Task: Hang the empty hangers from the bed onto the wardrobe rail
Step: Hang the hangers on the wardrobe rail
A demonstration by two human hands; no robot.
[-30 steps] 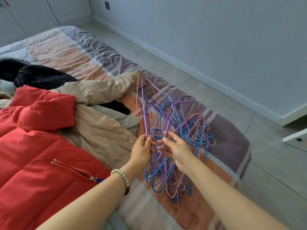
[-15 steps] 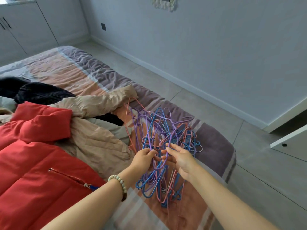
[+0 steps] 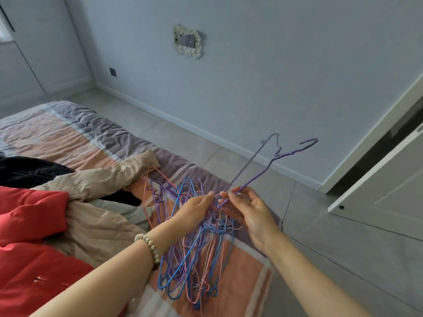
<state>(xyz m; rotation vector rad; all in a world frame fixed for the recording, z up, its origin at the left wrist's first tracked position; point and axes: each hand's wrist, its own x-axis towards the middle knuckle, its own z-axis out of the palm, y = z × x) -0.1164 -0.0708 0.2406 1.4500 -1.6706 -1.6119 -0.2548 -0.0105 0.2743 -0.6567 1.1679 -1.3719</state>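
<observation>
Separation step. Right hand [image 3: 251, 211] grip pinches one purple hanger [image 3: 255, 177], angled up right of the hanger tangle [image 3: 194, 259] on the bed [image 3: 68, 138]. Left hand [image 3: 194, 209] grip in the tangle: cannot tell. Next, likely: unhook it cleanly.

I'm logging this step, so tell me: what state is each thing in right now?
purple hanger, raised above the pile, hook pointing right.
pile, tangled, on the bed.
right hand, pinches the purple hanger.
left hand, grips the pile.
red jacket, lying on the bed.
door, open.
</observation>
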